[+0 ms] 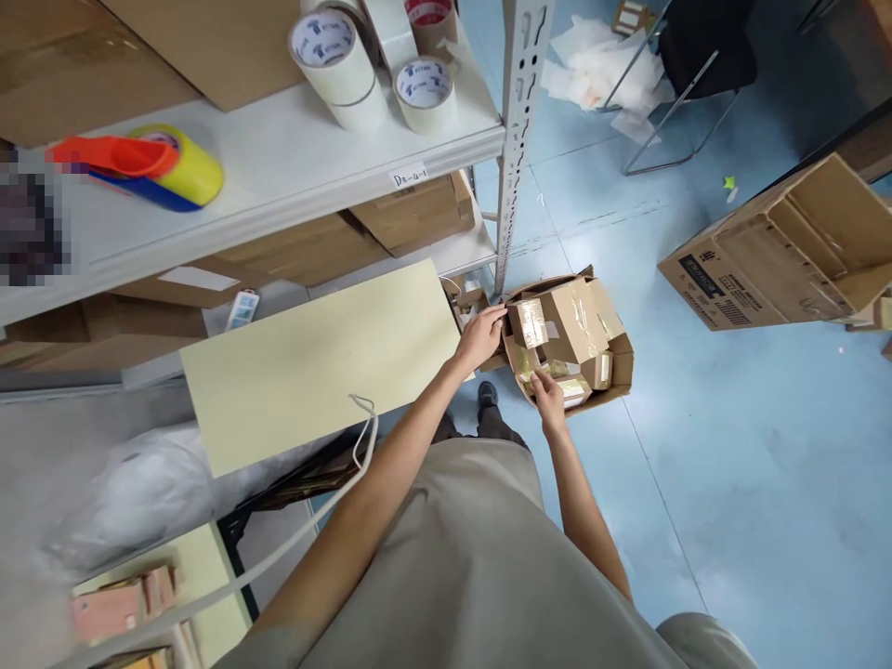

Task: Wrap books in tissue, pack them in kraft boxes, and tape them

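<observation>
A small brown taped carton rests on top of an open cardboard box on the blue floor, beside the shelf post. My left hand holds the carton's left end, fingers curled round its edge. My right hand grips the carton's lower corner from beneath, above other small taped packages inside the open box.
A grey metal rack carries tape rolls, a yellow tape dispenser and cardboard boxes. A pale board lies to my left. A large open carton and a folding chair stand on the floor at the right.
</observation>
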The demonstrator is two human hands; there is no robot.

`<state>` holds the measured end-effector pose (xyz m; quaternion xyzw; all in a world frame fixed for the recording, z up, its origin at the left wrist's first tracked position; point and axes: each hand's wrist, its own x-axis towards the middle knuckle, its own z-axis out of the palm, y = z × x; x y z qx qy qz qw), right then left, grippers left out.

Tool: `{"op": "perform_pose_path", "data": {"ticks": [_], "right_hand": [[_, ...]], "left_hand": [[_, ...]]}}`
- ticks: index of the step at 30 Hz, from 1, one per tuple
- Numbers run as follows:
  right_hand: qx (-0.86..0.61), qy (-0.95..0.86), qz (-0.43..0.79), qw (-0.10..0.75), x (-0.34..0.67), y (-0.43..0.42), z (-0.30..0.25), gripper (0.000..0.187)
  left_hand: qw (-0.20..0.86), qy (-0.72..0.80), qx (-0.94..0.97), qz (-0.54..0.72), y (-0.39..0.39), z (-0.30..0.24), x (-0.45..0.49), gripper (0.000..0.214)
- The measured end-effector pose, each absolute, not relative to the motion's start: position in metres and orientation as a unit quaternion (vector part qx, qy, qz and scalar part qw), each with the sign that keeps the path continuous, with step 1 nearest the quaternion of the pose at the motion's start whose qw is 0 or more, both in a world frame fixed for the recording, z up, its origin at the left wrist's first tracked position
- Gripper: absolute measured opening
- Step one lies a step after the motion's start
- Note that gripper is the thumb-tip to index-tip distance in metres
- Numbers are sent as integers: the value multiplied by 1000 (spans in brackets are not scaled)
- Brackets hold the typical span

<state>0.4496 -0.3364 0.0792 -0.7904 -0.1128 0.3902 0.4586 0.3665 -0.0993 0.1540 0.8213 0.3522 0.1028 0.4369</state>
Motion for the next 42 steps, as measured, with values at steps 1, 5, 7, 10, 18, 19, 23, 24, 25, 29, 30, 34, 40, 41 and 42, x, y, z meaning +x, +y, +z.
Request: {"op": "perform_pose_path", "data": {"ticks": [1, 5, 7, 10, 18, 19, 23, 24, 25, 29, 30, 34, 40, 41, 42], "right_hand": [[-785, -117, 404, 455, 448, -335, 79, 80], [-761, -101, 451, 455, 439, -328, 76, 73], [-750, -109, 470, 452, 437, -321, 75, 70], [-734, -158, 497, 435, 434, -308, 78, 67], [-672, -316, 537, 400, 403, -272, 114, 67], [-661, -334, 543, 396, 395, -268, 122, 65], [-604, -413, 573, 369, 348, -255, 152, 57], [-587, -433, 579, 363, 333, -253, 160, 55], [-571, -453, 585, 356, 316, -252, 167, 53], [-517, -526, 597, 315, 236, -259, 193, 49], [-506, -540, 600, 304, 214, -263, 198, 48], [-457, -593, 614, 251, 124, -286, 209, 44], [-384, -646, 636, 173, -10, -320, 221, 43], [-373, -651, 642, 161, -30, -325, 223, 44], [-361, -654, 647, 150, -49, -330, 226, 45]], "left_hand": [[441, 361, 816, 98, -102, 153, 358, 44], [462, 416, 779, 77, -122, 148, 312, 40], [477, 448, 753, 72, -135, 146, 289, 39], [497, 480, 718, 81, -154, 146, 261, 37], [483, 538, 669, 176, -195, 168, 193, 31], [477, 544, 664, 192, -200, 172, 183, 30], [451, 574, 633, 257, -226, 186, 135, 29], [446, 580, 625, 273, -233, 190, 121, 29], [441, 586, 615, 289, -242, 193, 107, 29], [411, 619, 568, 355, -285, 206, 39, 30], [402, 629, 553, 370, -297, 208, 21, 30], [361, 669, 491, 427, -350, 216, -53, 30], [286, 711, 385, 515, -421, 221, -151, 28], [272, 716, 365, 530, -431, 220, -164, 28], [260, 719, 346, 545, -441, 219, -176, 27]]}}
